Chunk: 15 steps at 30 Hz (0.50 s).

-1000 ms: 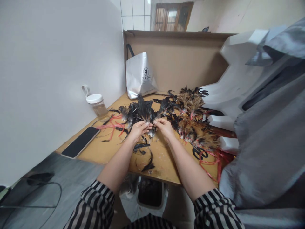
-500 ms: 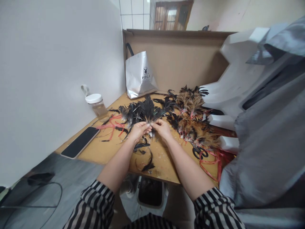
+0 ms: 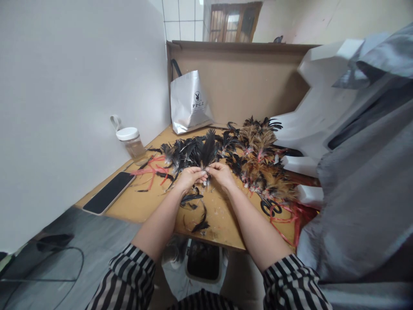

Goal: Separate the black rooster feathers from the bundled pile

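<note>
My left hand and my right hand meet near the middle of the wooden table. Both pinch the quill end of a bunch of black feathers, whose tips fan upward and away from me. Behind and to the left lies a pile of loose black feathers. Right of my hands are bundles of brown feathers, some bound with pink-red ties. A few loose dark feathers rest on the table nearer to me.
A phone, a jar with a white lid and red ribbon strips sit at the left. Scissors and more red ribbon lie at the right. A silver bag stands behind; a bin is below the table edge.
The feather bunch has shifted slightly right and its fan looks narrower and more upright. Both hands have moved a little to the right and stay close together on the quills.
</note>
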### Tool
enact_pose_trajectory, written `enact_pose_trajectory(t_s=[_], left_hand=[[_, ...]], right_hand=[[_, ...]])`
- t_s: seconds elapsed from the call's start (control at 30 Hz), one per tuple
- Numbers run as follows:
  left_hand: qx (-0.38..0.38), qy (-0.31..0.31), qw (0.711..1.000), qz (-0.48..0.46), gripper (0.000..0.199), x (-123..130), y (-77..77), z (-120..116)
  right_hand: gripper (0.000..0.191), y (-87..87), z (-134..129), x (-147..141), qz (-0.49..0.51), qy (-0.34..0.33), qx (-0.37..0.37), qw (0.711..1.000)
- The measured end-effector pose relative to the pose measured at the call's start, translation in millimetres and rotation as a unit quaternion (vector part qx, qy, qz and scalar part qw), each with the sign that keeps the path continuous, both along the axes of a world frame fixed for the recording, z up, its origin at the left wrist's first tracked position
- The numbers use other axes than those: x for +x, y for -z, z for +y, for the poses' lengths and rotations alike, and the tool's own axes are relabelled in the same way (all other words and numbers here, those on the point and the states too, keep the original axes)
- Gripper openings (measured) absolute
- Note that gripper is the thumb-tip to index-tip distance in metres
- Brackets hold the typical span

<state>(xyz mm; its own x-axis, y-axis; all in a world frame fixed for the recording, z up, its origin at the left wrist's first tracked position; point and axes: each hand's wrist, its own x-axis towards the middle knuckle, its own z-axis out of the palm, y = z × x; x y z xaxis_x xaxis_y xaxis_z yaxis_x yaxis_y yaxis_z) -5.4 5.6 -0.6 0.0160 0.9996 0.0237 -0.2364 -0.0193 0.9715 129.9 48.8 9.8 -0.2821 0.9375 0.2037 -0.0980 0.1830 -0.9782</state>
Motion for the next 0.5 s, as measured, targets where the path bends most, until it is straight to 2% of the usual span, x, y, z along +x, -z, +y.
enact_pose_trajectory(t_s=[0.1, 0.2, 0.27, 0.37, 0.5], left_hand=[[0.009, -0.014, 1.0, -0.002, 0.019, -2.1, -0.2, 1.5], [0.007, -0.053, 0.998, -0.038, 0.019, -5.1, -1.9, 3.4], [0.007, -0.077, 0.995, -0.063, 0.02, -6.6, -3.1, 4.4], [-0.001, -0.087, 0.993, -0.075, 0.021, -7.2, -4.0, 5.0], [-0.005, -0.084, 0.993, -0.077, 0.02, -6.7, -2.8, 5.4]], right_hand=[[0.024, -6.9, 9.6, 8.5, -0.006, 0.008, -0.013, 1.0], [0.025, -9.7, 27.7, 23.5, -0.041, 0.085, -0.01, 0.996], [0.023, -5.2, 41.1, 33.3, -0.099, 0.112, -0.008, 0.989], [0.02, 8.8, 56.2, 41.2, -0.234, 0.131, 0.033, 0.963], [0.016, 23.8, 61.6, 35.7, -0.362, 0.16, 0.054, 0.917]])
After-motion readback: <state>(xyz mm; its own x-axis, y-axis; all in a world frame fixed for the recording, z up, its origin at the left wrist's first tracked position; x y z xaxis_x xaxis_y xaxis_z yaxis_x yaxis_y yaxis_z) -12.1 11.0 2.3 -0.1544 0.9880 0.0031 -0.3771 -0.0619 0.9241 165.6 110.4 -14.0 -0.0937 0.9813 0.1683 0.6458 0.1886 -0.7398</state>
